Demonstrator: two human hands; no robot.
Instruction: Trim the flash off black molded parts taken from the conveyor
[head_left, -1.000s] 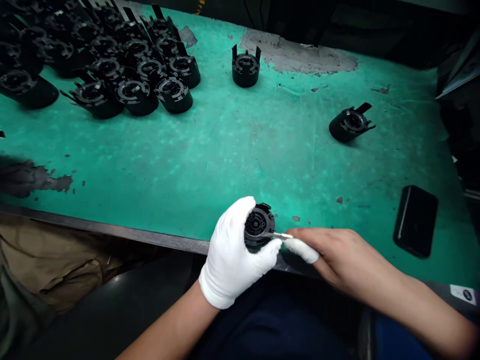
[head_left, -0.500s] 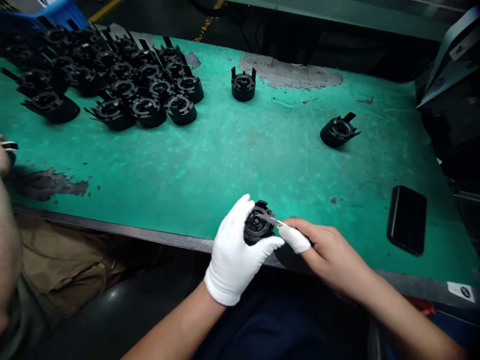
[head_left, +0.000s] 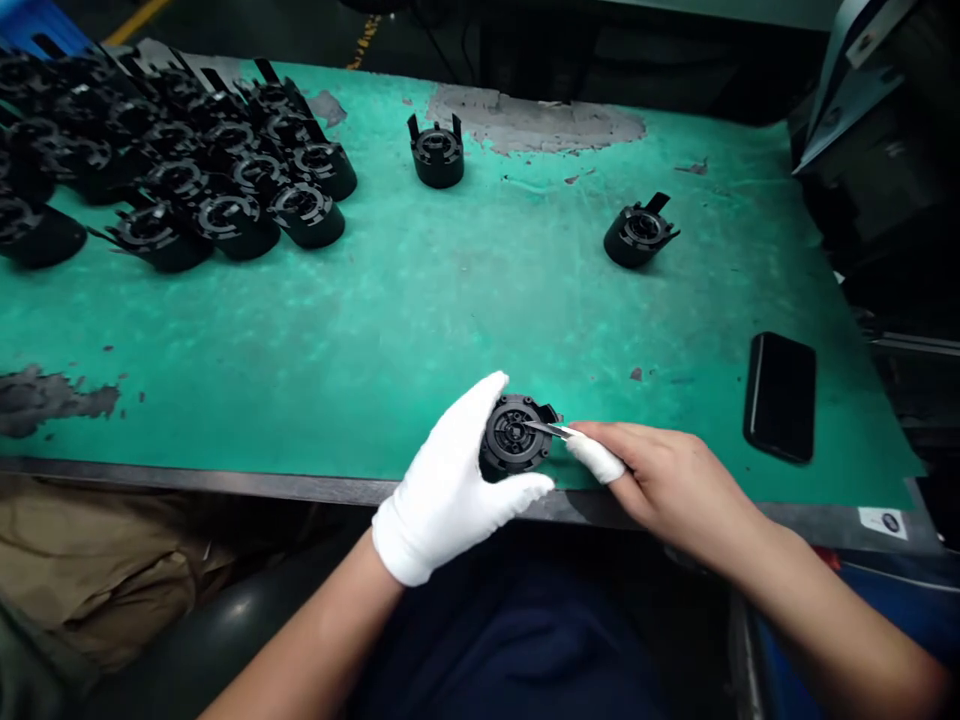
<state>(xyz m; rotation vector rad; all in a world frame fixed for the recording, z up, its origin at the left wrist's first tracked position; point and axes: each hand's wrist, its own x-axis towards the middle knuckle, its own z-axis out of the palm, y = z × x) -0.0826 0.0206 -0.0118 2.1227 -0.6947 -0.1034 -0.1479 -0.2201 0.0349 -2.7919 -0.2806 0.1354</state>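
Observation:
My left hand (head_left: 450, 480), in a white glove, is wrapped round a round black plastic housing (head_left: 504, 440) at the table's front edge. Thumb and fingers grip it from the left, with its ribbed face turned up and a tab at its upper right. In my right hand (head_left: 667, 470), bare except for a white cover on the thumb, is a small knife (head_left: 550, 429) with a slim pointed blade. Its tip lies over the middle of the housing's face, but whether it touches is hard to tell. The fingers hide the handle.
Many similar black housings (head_left: 236, 222) stand grouped at the left of the green table (head_left: 465, 300). One housing (head_left: 439, 158) stands at the back and another (head_left: 637, 235) at the right. A black phone (head_left: 781, 397) lies near the right edge. Brown cloth (head_left: 97, 570) shows at lower left.
The housing has turned clockwise in my left hand, its tab going from the top to the upper right. The knife tip has shifted on its face. My view has swung right.

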